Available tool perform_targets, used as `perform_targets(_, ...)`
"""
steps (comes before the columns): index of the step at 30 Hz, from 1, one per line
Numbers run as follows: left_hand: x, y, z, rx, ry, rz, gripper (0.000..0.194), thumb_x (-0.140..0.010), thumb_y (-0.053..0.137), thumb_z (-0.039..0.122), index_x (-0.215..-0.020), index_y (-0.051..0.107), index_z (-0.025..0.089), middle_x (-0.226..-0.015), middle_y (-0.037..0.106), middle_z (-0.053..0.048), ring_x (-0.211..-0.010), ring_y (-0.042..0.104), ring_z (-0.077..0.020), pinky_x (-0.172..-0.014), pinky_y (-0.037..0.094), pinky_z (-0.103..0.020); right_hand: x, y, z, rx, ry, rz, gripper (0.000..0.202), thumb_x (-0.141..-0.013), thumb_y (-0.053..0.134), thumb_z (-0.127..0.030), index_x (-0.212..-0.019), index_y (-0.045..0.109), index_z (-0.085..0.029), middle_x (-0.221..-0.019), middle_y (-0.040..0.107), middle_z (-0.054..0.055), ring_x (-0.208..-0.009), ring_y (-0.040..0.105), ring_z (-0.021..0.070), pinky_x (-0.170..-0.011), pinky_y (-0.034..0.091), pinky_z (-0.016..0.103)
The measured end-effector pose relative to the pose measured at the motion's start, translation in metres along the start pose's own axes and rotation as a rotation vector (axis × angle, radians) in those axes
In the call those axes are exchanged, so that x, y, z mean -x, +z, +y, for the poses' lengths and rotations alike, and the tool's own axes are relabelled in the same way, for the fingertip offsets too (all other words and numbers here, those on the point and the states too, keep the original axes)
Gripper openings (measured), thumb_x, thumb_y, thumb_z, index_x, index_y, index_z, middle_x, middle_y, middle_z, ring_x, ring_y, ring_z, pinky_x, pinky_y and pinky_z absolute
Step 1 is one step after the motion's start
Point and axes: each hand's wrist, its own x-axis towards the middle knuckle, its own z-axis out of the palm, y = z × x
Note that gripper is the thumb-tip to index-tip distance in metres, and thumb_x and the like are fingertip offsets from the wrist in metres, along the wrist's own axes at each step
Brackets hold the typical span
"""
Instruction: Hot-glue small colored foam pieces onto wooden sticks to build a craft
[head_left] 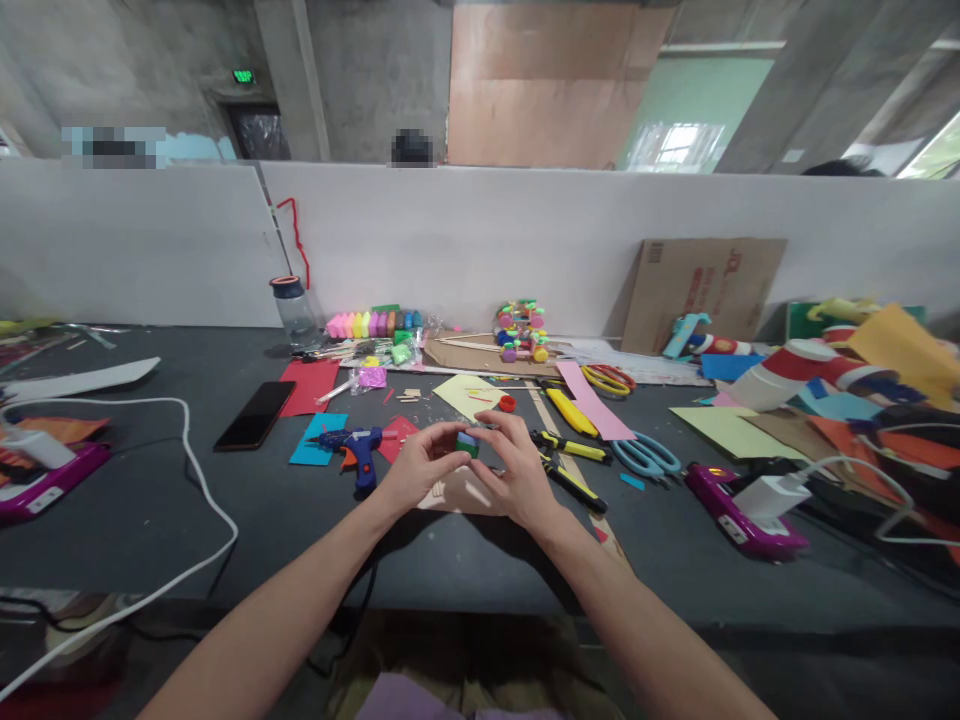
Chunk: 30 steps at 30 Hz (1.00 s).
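Near the table's front, my left hand and my right hand meet over a small green and blue piece. The fingers of both hands are closed around its sides and hide part of it; its exact kind is too small to tell. Below the hands lies a pale sheet with small sticks on it. A blue glue gun rests left of my left hand. Black-and-yellow pliers lie just right of my right hand, and a small red ring-shaped piece sits beyond the fingers.
A phone and a water bottle stand to the left. Blue-handled scissors, a yellow cutter and a purple power strip are to the right. Coloured clay blocks line the back. A white cable crosses the left side.
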Motion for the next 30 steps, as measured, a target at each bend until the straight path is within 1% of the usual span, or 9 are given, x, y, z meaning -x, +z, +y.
perform_targets(3, 0.001, 0.004, 0.005, 0.057, -0.08, 0.017, 0.037, -0.067, 0.076, 0.028, -0.101, 0.068, 0.015, -0.099, 0.068, -0.008, -0.09, 0.063, -0.0188, -0.084, 0.048, -0.032, 0.0, -0.001, -0.002, 0.014, -0.015, -0.002, 0.029, -0.084, 0.058, -0.022, -0.113, 0.058, -0.024, -0.117, 0.055, 0.011, -0.11, 0.05, 0.0257, -0.094, 0.043, 0.047)
perform_targets(6, 0.002, 0.006, 0.008, 0.102, -0.152, 0.019, 0.04, -0.064, 0.078, 0.03, -0.1, 0.068, 0.015, -0.09, 0.068, -0.006, -0.083, 0.063, -0.0174, -0.08, 0.05, -0.032, -0.001, 0.0, -0.003, 0.03, -0.04, -0.014, 0.029, -0.084, 0.057, -0.021, -0.113, 0.058, -0.024, -0.117, 0.055, 0.011, -0.108, 0.051, 0.0257, -0.092, 0.044, 0.047)
perform_targets(9, 0.001, 0.007, 0.008, 0.112, -0.161, 0.022, 0.042, -0.061, 0.08, 0.028, -0.099, 0.068, 0.014, -0.084, 0.069, -0.006, -0.079, 0.063, -0.0166, -0.077, 0.049, -0.029, 0.0, 0.001, -0.002, 0.043, -0.059, -0.028, 0.029, -0.084, 0.056, -0.02, -0.113, 0.057, -0.023, -0.118, 0.054, 0.011, -0.107, 0.051, 0.0257, -0.091, 0.044, 0.047)
perform_targets(12, 0.001, 0.006, 0.007, 0.096, -0.161, 0.009, 0.043, -0.062, 0.08, 0.03, -0.099, 0.068, 0.013, -0.082, 0.069, -0.005, -0.077, 0.063, -0.0161, -0.076, 0.049, -0.029, 0.0, 0.002, -0.001, 0.053, -0.077, -0.025, 0.029, -0.084, 0.056, -0.019, -0.113, 0.057, -0.022, -0.116, 0.055, 0.011, -0.105, 0.051, 0.0257, -0.09, 0.044, 0.046)
perform_targets(18, 0.002, 0.005, 0.006, 0.085, -0.174, -0.022, 0.041, -0.065, 0.078, 0.032, -0.1, 0.068, 0.013, -0.082, 0.068, -0.005, -0.077, 0.064, -0.0161, -0.08, 0.049, -0.03, -0.001, 0.002, -0.003, 0.043, -0.094, -0.032, 0.031, -0.085, 0.055, -0.018, -0.115, 0.056, -0.023, -0.112, 0.056, 0.01, -0.105, 0.051, 0.0251, -0.09, 0.044, 0.046)
perform_targets(22, 0.003, 0.004, 0.009, 0.195, -0.199, -0.089, 0.035, -0.072, 0.072, 0.033, -0.1, 0.068, 0.014, -0.09, 0.07, -0.008, -0.083, 0.066, -0.0181, -0.082, 0.05, -0.032, -0.001, 0.0, -0.005, 0.018, -0.052, -0.053, 0.036, -0.085, 0.055, -0.019, -0.121, 0.053, -0.023, -0.118, 0.054, 0.011, -0.107, 0.05, 0.0259, -0.092, 0.043, 0.047)
perform_targets(25, 0.004, 0.003, 0.012, 0.266, -0.265, -0.132, 0.034, -0.074, 0.07, 0.031, -0.104, 0.067, 0.015, -0.094, 0.07, -0.01, -0.085, 0.067, -0.0186, -0.084, 0.05, -0.033, -0.001, 0.0, -0.004, 0.019, -0.037, -0.036, 0.034, -0.085, 0.055, -0.02, -0.119, 0.055, -0.024, -0.118, 0.054, 0.011, -0.107, 0.05, 0.0262, -0.093, 0.042, 0.048)
perform_targets(27, 0.004, 0.003, 0.013, 0.287, -0.293, -0.136, 0.035, -0.075, 0.069, 0.032, -0.105, 0.066, 0.015, -0.094, 0.071, -0.01, -0.085, 0.067, -0.0185, -0.085, 0.05, -0.033, 0.0, 0.0, -0.003, 0.024, -0.037, -0.029, 0.033, -0.085, 0.055, -0.019, -0.117, 0.056, -0.024, -0.117, 0.055, 0.01, -0.106, 0.05, 0.0263, -0.092, 0.043, 0.048)
perform_targets(30, 0.004, 0.003, 0.012, 0.279, -0.271, -0.131, 0.034, -0.075, 0.07, 0.034, -0.103, 0.066, 0.015, -0.093, 0.071, -0.01, -0.083, 0.067, -0.0177, -0.083, 0.05, -0.032, -0.001, 0.0, -0.004, 0.028, -0.043, -0.031, 0.034, -0.084, 0.055, -0.02, -0.118, 0.057, -0.024, -0.117, 0.055, 0.01, -0.106, 0.051, 0.0263, -0.091, 0.044, 0.047)
